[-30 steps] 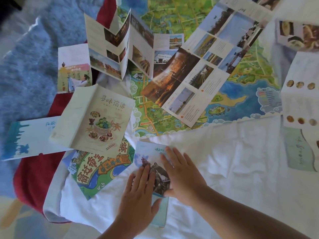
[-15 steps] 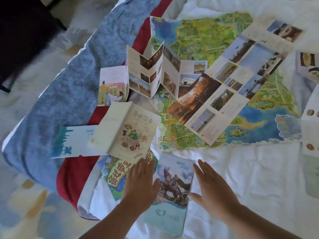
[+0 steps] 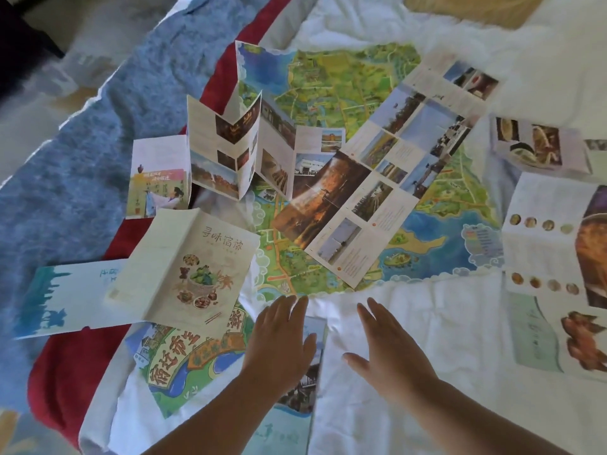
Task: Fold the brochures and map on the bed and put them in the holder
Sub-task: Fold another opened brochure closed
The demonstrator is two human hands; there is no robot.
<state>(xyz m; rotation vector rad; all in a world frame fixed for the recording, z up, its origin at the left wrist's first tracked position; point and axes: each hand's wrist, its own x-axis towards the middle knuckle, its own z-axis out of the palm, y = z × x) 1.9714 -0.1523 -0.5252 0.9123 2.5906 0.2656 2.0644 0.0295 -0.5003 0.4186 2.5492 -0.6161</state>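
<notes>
Lying palm down over the folded brochure point(image 3: 290, 431), the left hand point(image 3: 279, 346) has its fingers straight and close together, gripping nothing; this looks like flattening a crease, though whether it presses or only hovers I cannot tell. The right hand point(image 3: 394, 356) is just beside it over bare white duvet point(image 3: 443, 323), fingers straight and slightly spread, thumb out, also holding nothing. It points toward the near edge of the map point(image 3: 328, 87), probably ready for the next sheet.

The map lies fully open in the middle of the bed and bears the photo sheet point(image 3: 377, 198), which has to come off before the map can be folded. The zigzag brochure point(image 3: 236, 149) stands on its edges because its creases are half sprung.

Counted: one map; one folded brochure under the left hand; six more to the left and centre (photo sheet, zigzag brochure, small cartoon leaflet point(image 3: 161, 178), cream food booklet point(image 3: 187, 267), blue-and-white leaflet point(image 3: 65, 293), green lettered leaflet point(image 3: 184, 362)); and at least two food brochures point(image 3: 555, 244) at the right edge, cut off by the frame. Two hands. No holder is in view.
</notes>
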